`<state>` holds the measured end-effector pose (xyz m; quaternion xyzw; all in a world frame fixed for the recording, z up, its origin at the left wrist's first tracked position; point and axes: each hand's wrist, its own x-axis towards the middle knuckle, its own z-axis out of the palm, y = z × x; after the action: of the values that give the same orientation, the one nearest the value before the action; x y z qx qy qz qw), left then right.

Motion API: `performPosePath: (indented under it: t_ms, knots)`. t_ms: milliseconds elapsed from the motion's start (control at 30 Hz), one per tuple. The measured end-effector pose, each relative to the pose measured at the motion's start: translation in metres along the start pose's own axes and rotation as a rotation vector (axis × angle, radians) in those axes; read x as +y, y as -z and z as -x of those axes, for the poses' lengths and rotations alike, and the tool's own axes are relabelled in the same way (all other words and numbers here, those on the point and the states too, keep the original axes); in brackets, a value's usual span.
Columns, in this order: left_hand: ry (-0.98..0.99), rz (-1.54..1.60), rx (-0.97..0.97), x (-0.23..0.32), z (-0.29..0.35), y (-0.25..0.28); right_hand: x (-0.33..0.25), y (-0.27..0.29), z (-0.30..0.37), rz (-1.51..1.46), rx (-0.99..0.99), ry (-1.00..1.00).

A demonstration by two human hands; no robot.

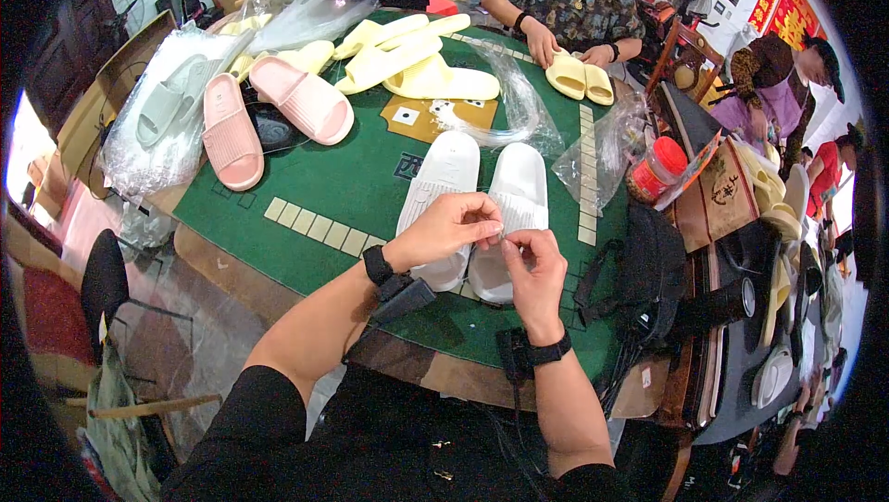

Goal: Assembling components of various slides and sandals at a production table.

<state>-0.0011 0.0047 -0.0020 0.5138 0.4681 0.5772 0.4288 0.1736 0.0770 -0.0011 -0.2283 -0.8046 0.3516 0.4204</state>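
A pair of white slide sandals [451,163] lies side by side on a green mat in front of me. Over their straps my left hand [449,229] is closed, thumb and fingertips pinched together. My right hand [539,282] is closed in a pinch as well, its thumb and finger almost touching the left fingertips. Whatever lies between the fingertips is too small to make out. Both hands partly cover the sandals. Beyond them sits a bundle of thin clear strands [505,131], next to a clear plastic bag.
Pink slides [234,136] and yellow slides [435,83] lie farther off on the green mat [306,192]. Clear bags [153,131] are heaped at left. A red-lidded jar [656,171] and a black bag [639,270] stand at right. Across the table a person holds yellow slides [579,78].
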Motion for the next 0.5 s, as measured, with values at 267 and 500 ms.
performPosePath:
  t_ms: [267, 500]
  knots:
    - [0.012, 0.044, 0.021, 0.0027, 0.0003, -0.0011, 0.0007, -0.0003, 0.0005, 0.002, 0.0, -0.029]
    - [0.01, 0.017, 0.006, 0.0012, 0.0002, -0.0008, 0.0011, -0.0004, 0.0001, 0.009, 0.004, -0.003]
